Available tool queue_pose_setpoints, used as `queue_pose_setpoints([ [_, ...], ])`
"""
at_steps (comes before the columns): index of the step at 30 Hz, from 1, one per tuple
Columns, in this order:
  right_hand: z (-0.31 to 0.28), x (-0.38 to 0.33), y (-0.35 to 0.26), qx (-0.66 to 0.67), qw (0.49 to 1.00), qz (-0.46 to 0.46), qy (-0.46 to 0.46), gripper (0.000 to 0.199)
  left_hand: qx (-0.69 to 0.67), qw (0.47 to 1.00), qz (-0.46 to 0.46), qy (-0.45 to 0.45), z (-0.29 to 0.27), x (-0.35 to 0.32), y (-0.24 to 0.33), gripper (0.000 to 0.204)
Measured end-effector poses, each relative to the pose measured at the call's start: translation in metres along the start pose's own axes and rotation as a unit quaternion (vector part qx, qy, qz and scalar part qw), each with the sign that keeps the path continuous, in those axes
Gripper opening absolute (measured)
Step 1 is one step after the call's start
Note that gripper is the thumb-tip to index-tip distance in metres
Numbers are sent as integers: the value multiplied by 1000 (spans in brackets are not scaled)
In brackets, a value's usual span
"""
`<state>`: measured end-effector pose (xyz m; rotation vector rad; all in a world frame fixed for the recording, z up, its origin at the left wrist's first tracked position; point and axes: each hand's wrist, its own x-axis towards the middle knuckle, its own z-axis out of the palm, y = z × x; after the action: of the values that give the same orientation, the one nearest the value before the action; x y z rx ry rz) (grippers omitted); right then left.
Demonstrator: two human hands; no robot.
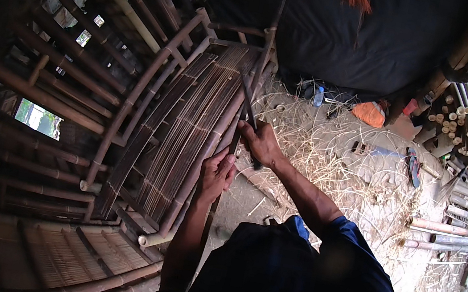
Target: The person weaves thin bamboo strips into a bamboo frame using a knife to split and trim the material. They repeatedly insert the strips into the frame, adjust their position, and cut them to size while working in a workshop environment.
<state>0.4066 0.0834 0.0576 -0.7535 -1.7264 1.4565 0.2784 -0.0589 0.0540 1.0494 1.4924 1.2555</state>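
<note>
A long, thin dark strip (275,22), which looks like bamboo, runs upward from beside my left forearm past both hands. My left hand (216,174) is closed round it, thumb along the top. Just above and to the right, my right hand (261,143) grips what looks like a knife (248,100). Its dark narrow blade points up and left and crosses the strip; the handle end shows below my fist. Whether the blade's edge touches the strip, I cannot tell. A dark bamboo bench (192,132) with a slatted seat stands left of my hands.
Pale shavings (308,153) litter the ground at right, with a saw (380,152), a sandal (412,167) and a water bottle (318,96). Bamboo poles (445,228) lie at the far right. A black sheet (390,42) hangs ahead; a woven bamboo panel (58,253) is lower left.
</note>
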Motion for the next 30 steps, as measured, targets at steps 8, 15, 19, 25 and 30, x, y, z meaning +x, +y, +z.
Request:
queue_pose_setpoints([
  [8,-26,-20,9,-389,909,-148,-7,70,-33,997,-8,64,10,-30,16,23],
  [15,-94,55,40,-467,880,92,3,74,99,995,-19,27,5,-112,29,22],
  [19,-112,55,43,-429,898,15,94,78,99,995,-19,17,-7,-134,15,22],
  [25,-98,41,-44,-494,858,129,-57,77,32,988,-150,22,-24,-171,3,41],
  [30,-200,110,39,-418,877,117,204,84,67,981,-183,-10,-46,-209,-10,43],
])
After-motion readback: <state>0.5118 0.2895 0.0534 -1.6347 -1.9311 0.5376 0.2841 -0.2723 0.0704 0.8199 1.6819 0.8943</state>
